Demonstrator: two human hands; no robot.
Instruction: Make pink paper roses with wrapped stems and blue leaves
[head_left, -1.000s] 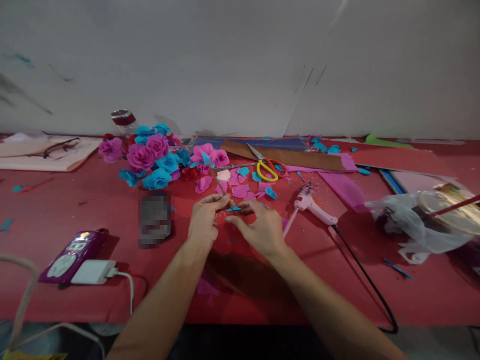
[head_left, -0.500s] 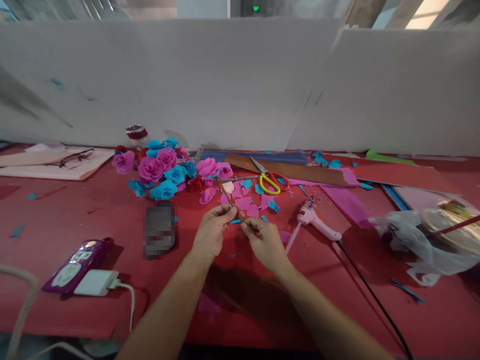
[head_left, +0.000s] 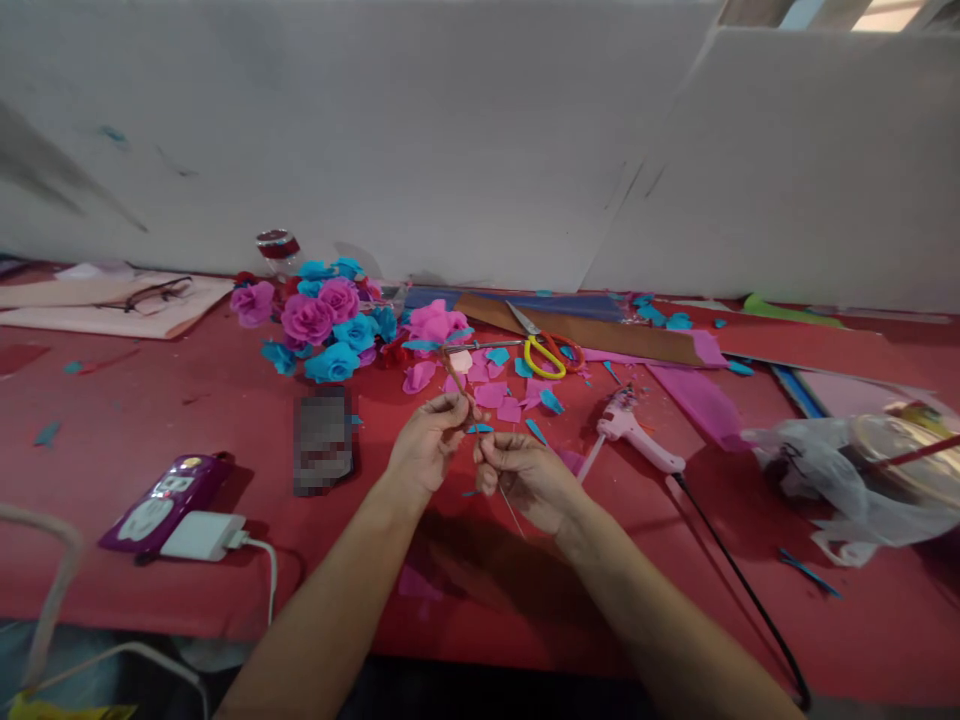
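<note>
My left hand (head_left: 426, 442) pinches a thin brown stick (head_left: 454, 374) that slants up and away from it over the red table (head_left: 187, 400). My right hand (head_left: 525, 472) is closed just right of it, its fingers pinched at the stick's lower part, where a thin pale wire (head_left: 511, 510) trails down. Both hands hover above the table. Pink and blue paper petals (head_left: 501, 398) lie scattered just beyond the fingers. A pile of pink and blue paper roses (head_left: 330, 322) sits further back to the left.
Yellow-handled scissors (head_left: 541, 350) lie behind the petals. A pink glue gun (head_left: 639, 434) with a black cord lies to the right. A purple power strip (head_left: 166, 492) with a white plug is at front left, a blurred dark object (head_left: 322, 440) beside it. A plastic bag (head_left: 832, 470) sits far right.
My right hand went from spread fingers to a closed pinch beside my left hand. The camera view tilted up and then back down a little.
</note>
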